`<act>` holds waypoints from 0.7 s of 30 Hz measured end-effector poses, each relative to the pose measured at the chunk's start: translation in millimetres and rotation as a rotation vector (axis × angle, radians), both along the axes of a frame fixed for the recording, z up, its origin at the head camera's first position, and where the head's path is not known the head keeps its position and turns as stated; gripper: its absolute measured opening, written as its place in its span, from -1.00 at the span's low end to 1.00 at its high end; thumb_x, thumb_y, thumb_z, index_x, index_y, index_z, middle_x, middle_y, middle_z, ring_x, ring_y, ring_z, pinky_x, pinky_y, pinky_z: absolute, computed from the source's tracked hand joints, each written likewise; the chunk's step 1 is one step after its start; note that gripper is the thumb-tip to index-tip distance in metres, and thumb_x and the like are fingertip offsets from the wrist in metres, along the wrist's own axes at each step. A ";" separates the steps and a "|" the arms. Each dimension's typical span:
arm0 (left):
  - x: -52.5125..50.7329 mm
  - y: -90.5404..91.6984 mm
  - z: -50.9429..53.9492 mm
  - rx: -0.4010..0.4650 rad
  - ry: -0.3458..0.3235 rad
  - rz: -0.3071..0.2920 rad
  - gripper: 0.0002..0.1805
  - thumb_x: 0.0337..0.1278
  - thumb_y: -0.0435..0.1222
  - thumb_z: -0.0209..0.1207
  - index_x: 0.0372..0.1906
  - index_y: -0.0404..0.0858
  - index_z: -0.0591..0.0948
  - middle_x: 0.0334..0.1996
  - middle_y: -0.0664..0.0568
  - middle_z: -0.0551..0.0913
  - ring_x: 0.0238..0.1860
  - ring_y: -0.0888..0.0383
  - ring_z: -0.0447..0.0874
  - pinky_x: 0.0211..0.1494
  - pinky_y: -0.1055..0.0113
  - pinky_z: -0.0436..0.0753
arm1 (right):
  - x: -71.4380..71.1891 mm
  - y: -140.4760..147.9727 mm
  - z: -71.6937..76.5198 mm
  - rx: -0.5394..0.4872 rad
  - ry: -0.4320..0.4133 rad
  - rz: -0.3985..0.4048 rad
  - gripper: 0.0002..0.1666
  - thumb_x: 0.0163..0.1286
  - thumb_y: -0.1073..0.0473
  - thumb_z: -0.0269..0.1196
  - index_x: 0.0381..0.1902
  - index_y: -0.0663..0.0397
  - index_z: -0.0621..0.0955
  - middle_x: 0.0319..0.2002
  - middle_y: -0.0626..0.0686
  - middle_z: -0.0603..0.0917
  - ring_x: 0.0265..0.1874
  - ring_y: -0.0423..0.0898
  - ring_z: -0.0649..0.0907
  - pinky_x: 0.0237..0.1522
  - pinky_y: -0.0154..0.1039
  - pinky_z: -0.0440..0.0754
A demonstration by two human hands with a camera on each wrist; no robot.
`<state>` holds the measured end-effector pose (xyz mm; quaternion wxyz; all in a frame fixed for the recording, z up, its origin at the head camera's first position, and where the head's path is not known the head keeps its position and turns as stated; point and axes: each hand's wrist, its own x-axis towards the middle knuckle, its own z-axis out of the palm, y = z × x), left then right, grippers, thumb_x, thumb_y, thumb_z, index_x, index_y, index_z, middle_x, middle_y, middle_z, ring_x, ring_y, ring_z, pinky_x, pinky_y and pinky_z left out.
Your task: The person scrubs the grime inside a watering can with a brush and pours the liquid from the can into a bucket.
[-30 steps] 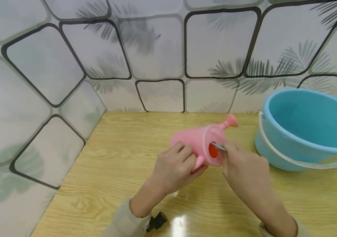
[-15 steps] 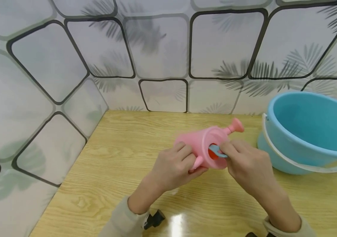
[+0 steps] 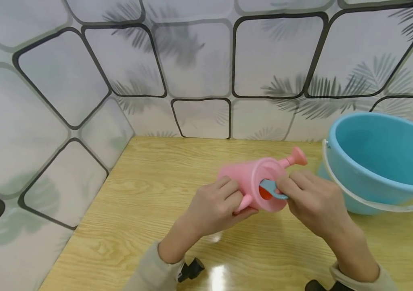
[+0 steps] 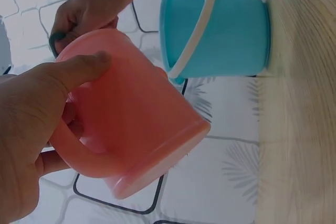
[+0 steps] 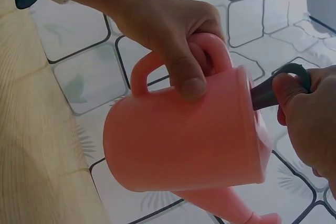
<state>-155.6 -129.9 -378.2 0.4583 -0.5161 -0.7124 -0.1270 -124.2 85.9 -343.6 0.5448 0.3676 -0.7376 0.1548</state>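
Note:
My left hand (image 3: 215, 204) grips the handle of a pink watering can (image 3: 239, 174), its thumb lying on the can's side in the left wrist view. The can is tipped on its side above the table, its round opening towards me and its spout to the right. Between thumb and fingers my right hand (image 3: 317, 206) pinches the looped end of a blue plastic handle (image 5: 268, 94), probably a toy tool's. Its other end sits inside the opening and is hidden. Something orange-red (image 3: 265, 195) shows behind it within the can.
A light-blue bucket (image 3: 359, 178) with a white carrying handle stands to the right, close to my right hand. Patterned wall covering rises behind and left of the wooden table (image 3: 148, 186).
The right hand has drawn back to the right, and more of the blue handle shows outside the opening. The watering can has shifted slightly right, still in my left hand.

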 end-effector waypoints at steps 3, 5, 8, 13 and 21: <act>-3.0 -2.1 -1.1 -0.006 0.005 0.017 -0.48 -0.14 0.01 0.52 -0.63 -0.14 0.41 -0.58 0.12 0.44 -0.54 0.26 0.37 -0.49 0.61 0.42 | -0.1 4.0 0.2 -0.003 -0.004 0.002 -0.56 0.59 0.14 0.03 -0.55 0.14 0.50 -0.69 -0.04 0.24 -0.75 -0.16 0.18 -0.73 -0.40 -0.03; -4.5 -2.8 -1.8 -0.005 0.015 0.031 -0.48 -0.14 0.01 0.53 -0.64 -0.14 0.41 -0.59 0.11 0.45 -0.55 0.25 0.37 -0.50 0.59 0.43 | -0.3 6.1 -0.8 -0.019 -0.006 0.005 -0.56 0.58 0.13 0.04 -0.55 0.15 0.51 -0.69 -0.03 0.27 -0.76 -0.12 0.23 -0.76 -0.37 0.01; -4.2 0.0 -3.2 0.002 0.059 0.034 -0.52 -0.05 0.00 0.48 -0.64 -0.13 0.42 -0.60 0.12 0.46 -0.57 0.25 0.37 -0.50 0.57 0.43 | -1.6 6.9 -3.4 -0.017 -0.019 -0.003 -0.59 0.56 0.23 0.00 -0.56 0.13 0.49 -0.69 -0.03 0.28 -0.75 -0.13 0.25 -0.75 -0.38 0.02; -2.1 5.1 -5.5 0.016 0.094 0.034 -0.55 0.05 0.00 0.41 -0.64 -0.12 0.43 -0.60 0.13 0.47 -0.59 0.25 0.37 -0.51 0.57 0.41 | -4.9 8.2 -6.5 0.034 -0.045 -0.039 -0.61 0.55 0.26 -0.03 -0.54 0.09 0.49 -0.67 -0.05 0.32 -0.73 -0.14 0.27 -0.74 -0.38 0.07; -3.0 2.5 -6.5 0.027 0.092 0.112 -0.50 -0.02 0.02 0.45 -0.68 -0.12 0.41 -0.61 0.13 0.44 -0.63 0.27 0.34 -0.60 0.55 0.37 | -4.9 12.8 -9.7 -0.035 -0.029 -0.069 -0.61 0.54 0.17 0.04 -0.53 0.12 0.54 -0.69 -0.01 0.40 -0.74 -0.04 0.39 -0.81 -0.28 0.18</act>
